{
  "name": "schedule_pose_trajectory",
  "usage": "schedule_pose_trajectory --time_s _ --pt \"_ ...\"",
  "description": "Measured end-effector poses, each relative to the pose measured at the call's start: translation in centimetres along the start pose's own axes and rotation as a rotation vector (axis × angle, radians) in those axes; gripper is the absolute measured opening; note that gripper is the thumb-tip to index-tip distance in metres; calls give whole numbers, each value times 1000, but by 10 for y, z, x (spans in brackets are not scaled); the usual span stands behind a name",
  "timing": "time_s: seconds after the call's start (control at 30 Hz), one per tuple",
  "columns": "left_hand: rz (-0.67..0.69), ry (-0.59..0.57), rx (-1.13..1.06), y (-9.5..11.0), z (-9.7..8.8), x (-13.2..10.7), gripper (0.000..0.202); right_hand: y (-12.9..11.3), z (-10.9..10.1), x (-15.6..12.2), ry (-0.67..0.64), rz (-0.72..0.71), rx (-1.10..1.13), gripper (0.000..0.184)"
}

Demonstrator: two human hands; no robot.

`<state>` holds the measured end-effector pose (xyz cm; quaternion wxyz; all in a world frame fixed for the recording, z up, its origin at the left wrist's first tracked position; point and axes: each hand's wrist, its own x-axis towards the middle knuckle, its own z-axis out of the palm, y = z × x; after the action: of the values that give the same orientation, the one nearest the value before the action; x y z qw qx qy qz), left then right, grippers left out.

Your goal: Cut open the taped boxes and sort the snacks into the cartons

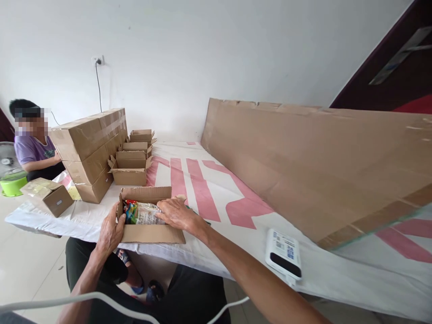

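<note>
An open cardboard box [151, 234] stands near the table's front edge with its flaps up. Inside lie colourful snack packets [131, 211] and a clear packet [147, 214] with printed text. My left hand [110, 230] grips the box's left end, thumb toward the inside and fingers outside. Over the right part of the contents lies my right hand [177, 214], its fingers stretched onto the clear packet. Its palm hides the right end of the box.
Several open cardboard boxes [128, 177] stand in a row behind. Taped cartons [91, 157] are stacked at left, with a single carton [50, 198] nearby. A person [32, 148] sits beyond. A large cardboard sheet [303, 166] and a white device [283, 252] are at right.
</note>
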<state>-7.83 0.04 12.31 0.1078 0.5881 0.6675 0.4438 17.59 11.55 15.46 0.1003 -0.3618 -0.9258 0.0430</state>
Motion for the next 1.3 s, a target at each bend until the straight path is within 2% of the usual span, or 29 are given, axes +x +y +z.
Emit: schedule_pose_trajectory --time_s 0.13,0.37,0.5,0.77,0.9,1.07,1.17,1.3 --pt "-13 -40 -78 -3 3 -2 59 -4 -2 -4 40 31 87 21" --pt "0 -45 -134 3 2 -4 59 -12 2 -8 87 103 164 24" --pt "13 -26 -84 -2 3 -2 56 -14 3 -6 179 120 251 31" --pt "71 23 60 -13 2 8 59 -12 -5 -5 411 94 536 28" --pt "101 45 169 -17 -1 19 62 -10 -16 -2 584 86 692 32" --pt "111 37 296 -18 -1 29 65 0 -46 3 755 134 854 36" --pt "162 -15 331 -13 4 30 66 5 -65 5 844 143 879 36" --pt "90 -138 385 -3 4 32 70 8 -82 4 884 163 910 37"
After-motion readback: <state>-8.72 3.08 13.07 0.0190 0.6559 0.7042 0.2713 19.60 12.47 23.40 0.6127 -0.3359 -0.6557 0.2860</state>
